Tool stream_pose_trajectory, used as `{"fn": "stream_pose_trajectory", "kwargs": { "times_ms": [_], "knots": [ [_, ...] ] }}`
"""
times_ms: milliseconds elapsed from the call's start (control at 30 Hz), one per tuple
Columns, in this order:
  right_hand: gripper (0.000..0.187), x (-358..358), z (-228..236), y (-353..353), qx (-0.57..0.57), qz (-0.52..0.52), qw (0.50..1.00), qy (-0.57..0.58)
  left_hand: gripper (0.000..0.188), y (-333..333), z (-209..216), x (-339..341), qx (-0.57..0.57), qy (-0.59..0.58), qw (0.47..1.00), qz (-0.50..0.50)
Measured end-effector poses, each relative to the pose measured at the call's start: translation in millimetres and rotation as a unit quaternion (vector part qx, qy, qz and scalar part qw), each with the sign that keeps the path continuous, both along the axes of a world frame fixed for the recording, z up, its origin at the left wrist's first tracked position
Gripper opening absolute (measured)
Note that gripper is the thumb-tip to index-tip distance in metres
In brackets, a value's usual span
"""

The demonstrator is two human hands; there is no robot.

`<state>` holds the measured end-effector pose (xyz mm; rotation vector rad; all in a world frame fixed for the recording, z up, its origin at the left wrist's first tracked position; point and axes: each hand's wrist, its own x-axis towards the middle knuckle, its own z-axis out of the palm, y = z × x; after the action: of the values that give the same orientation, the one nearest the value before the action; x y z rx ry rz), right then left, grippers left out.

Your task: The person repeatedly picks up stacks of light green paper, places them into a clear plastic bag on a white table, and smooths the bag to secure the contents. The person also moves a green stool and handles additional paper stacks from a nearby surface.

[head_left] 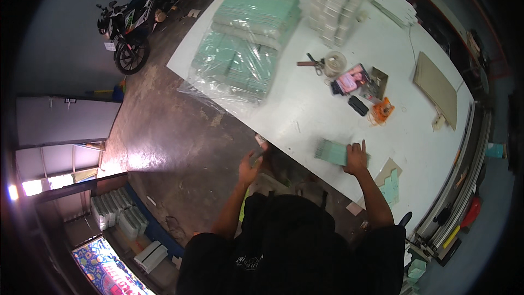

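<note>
Resting across the right end of a small green card stack (331,153), the right hand (356,157) sat near the edge of the white counter (295,117) in the head view; whether it gripped was unclear. The left hand (250,168) hung off the counter, fingers curled, any contents indistinct. A larger green bundle (240,57) already lay under clear plastic (248,97) at far left; the small stack was unwrapped. Overall progress could not be told.
</note>
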<state>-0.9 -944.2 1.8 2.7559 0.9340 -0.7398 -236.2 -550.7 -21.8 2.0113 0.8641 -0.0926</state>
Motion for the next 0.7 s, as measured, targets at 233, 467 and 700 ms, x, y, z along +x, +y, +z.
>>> {"fn": "stream_pose_trajectory", "kwargs": {
  "times_ms": [233,467,700],
  "knots": [
    [0.076,-28,-24,22,0.054,-0.236,0.970,0.025,0.041,201,-42,78,0.157,-0.087,0.976,-0.120],
    [0.095,-148,15,139,0.106,-0.458,0.875,0.118,0.038,293,-43,198,0.274,-0.120,0.872,-0.386],
    [0.097,-209,51,279,0.115,-0.436,0.874,0.181,0.029,344,-21,261,0.353,-0.207,0.718,-0.563]
  ]
}}
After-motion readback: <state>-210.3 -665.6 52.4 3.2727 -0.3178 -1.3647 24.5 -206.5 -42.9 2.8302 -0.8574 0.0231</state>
